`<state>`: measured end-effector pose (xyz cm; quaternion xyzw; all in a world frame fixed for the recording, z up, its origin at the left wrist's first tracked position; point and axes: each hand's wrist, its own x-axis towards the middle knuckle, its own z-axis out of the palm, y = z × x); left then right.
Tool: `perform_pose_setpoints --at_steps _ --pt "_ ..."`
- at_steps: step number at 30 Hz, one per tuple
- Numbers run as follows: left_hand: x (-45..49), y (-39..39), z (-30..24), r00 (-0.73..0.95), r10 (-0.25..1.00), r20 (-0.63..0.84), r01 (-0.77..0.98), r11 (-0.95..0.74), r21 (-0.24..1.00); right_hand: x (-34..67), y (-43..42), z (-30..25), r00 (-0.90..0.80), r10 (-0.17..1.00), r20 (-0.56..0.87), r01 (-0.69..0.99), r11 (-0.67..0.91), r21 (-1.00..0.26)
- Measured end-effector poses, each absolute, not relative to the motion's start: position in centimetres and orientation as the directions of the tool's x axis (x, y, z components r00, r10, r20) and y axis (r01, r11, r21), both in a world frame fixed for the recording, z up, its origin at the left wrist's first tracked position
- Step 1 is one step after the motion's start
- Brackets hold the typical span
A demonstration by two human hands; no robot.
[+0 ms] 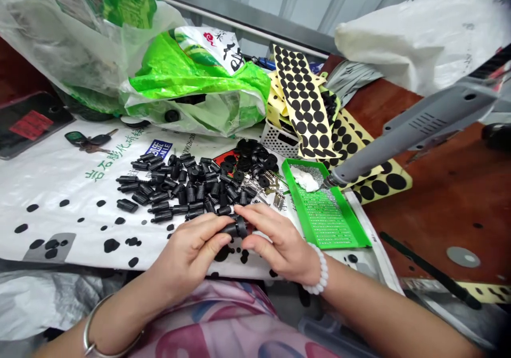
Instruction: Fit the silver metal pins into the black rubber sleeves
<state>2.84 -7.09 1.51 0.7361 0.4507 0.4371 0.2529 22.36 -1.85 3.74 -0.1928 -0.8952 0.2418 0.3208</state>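
Note:
My left hand (pixel 191 249) pinches a black plastic cylinder (pixel 229 230) between thumb and fingers, lying sideways. At its right end sits a wider black round cap (pixel 241 226). Around that cap my right hand (pixel 275 238) curves its fingers and thumb, partly hiding it. Just beyond both hands lies a loose heap of black ribbed plastic cylinders (pixel 191 187). Behind the heap are stacked black round discs (pixel 255 158). Small metal pieces (pixel 277 201) are scattered to the right of the pile.
On the right, a green tray (pixel 291 187) holds rows of small screws and a white lump. A grey electric screwdriver (pixel 395 134) hangs over it. Sheets of black round stickers (pixel 303 97) lean on a grey basket (pixel 279 139). Keys (pixel 90 142) and green plastic bags (pixel 199 75) lie left.

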Motion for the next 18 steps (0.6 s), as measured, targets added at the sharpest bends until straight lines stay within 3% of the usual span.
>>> perform_pose_setpoints --at_steps 3,7,11,13,15,18 --pt "2.9 -7.1 0.9 0.23 0.791 0.566 0.532 -0.589 0.607 22.0 -2.1 3.4 -0.676 0.62 0.399 0.222 0.688 -0.691" --pt "2.9 -6.9 0.2 0.259 0.727 0.636 0.604 -0.636 0.481 21.4 -2.3 3.3 -0.609 0.785 0.114 0.268 0.34 -0.902" --pt "3.0 -6.9 -0.3 0.254 0.714 0.653 0.632 -0.633 0.446 20.5 -2.3 3.6 -0.56 0.817 -0.14 0.348 0.078 -0.934" --pt "3.1 -6.9 -0.5 0.221 0.743 0.632 0.591 -0.617 0.519 20.3 -2.3 3.9 -0.554 0.81 -0.192 0.421 0.073 -0.904" --pt "3.1 -7.0 -0.5 0.177 0.789 0.588 0.522 -0.582 0.624 20.4 -2.1 4.5 -0.565 0.808 -0.166 0.496 0.172 -0.851" --pt "3.0 -6.9 -0.1 0.085 0.861 0.501 0.425 -0.486 0.763 21.1 -1.9 5.4 -0.639 0.766 0.074 0.529 0.508 -0.68"
